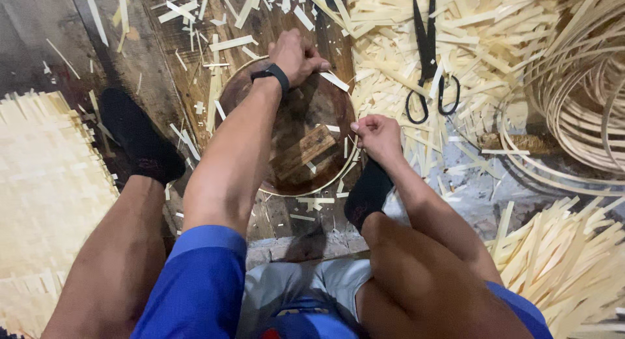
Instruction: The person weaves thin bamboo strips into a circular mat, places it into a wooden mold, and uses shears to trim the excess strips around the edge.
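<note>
A round dark wooden form (306, 111) with a pale bamboo strip bent round its rim (286, 190) lies on the floor between my feet. My left hand (296, 54), with a black band at the wrist, is closed on the rim at the far side. At the right side of the rim my right hand (376, 135) pinches the strip. A small wooden block (305, 151) lies inside the form.
Black scissors (430, 59) lie on a heap of cut bamboo strips (495, 33) to the right. Coiled cane (579, 92) sits far right, a woven bamboo mat (45, 183) on the left, and more strips (573, 261) at lower right. My feet wear black socks (140, 140).
</note>
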